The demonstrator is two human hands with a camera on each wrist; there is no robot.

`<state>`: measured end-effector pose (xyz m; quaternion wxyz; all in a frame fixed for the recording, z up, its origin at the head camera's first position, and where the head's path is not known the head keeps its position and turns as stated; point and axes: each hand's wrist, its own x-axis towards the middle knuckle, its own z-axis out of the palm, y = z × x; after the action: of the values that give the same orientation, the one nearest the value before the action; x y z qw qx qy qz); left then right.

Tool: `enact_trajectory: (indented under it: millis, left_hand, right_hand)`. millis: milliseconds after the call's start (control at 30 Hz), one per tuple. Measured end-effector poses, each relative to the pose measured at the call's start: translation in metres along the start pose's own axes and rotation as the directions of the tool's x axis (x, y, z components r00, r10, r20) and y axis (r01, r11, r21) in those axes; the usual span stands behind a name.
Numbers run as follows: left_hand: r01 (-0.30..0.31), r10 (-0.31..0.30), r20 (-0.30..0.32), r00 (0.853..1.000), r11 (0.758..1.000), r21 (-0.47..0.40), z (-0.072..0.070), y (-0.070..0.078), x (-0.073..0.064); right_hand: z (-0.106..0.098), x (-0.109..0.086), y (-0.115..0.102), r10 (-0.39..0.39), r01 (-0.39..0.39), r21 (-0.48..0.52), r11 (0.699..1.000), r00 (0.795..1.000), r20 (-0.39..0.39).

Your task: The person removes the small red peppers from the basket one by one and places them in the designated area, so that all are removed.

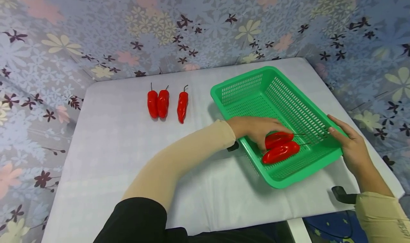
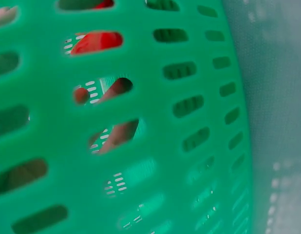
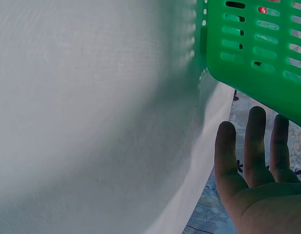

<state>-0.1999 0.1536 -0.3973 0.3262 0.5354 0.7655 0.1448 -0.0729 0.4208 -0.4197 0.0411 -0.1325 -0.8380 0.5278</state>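
My left hand [image 1: 253,127] reaches over the near-left wall of the green plastic basket [image 1: 298,97], its fingers and thumb around a red chili pepper [image 1: 278,139]. A second red chili pepper [image 1: 282,153] lies beside it on the basket floor. In the left wrist view, the basket wall [image 2: 141,107] hides most of that hand; parts of fingers and some red show through its slots. At the basket's right end, my right hand [image 1: 355,150] grips the rim with the thumb over it. In the right wrist view, several fingers of the right hand [image 3: 257,185] extend below the basket.
Three more red chili peppers lie on the white tablecloth [image 1: 112,139] to the left: a touching pair [image 1: 158,104] and a single pepper [image 1: 182,106] apart from it. Floral-patterned walls [image 1: 205,29] stand behind and beside the table.
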Motion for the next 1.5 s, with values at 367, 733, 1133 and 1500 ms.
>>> enact_trajectory:
  millis: [367, 733, 1133, 1500]
  left_hand:
    - [0.091, -0.093, 0.097, 0.991, 0.996, 0.025, 0.001, 0.003, 0.001]
    - [0.121, -0.117, 0.06, 0.991, 0.99, -0.068, -0.001, 0.005, -0.001]
    - [0.112, -0.113, -0.04, 0.993, 0.994, -0.011, -0.004, 0.005, -0.002]
    - [0.062, -0.064, -0.22, 0.973, 0.998, -0.015, -0.017, 0.0, -0.009]
  right_hand:
    - [0.0, -0.002, -0.001, 0.02, -0.024, 0.149, 0.989, 0.999, 0.024]
    - [0.0, -0.003, -0.002, -0.021, 0.019, 0.086, 0.996, 0.999, 0.024]
    - [0.001, -0.003, -0.002, -0.011, 0.008, 0.113, 0.994, 1.0, 0.027]
    - [-0.001, -0.001, -0.002, -0.01, 0.01, -0.006, 1.0, 1.0, 0.014]
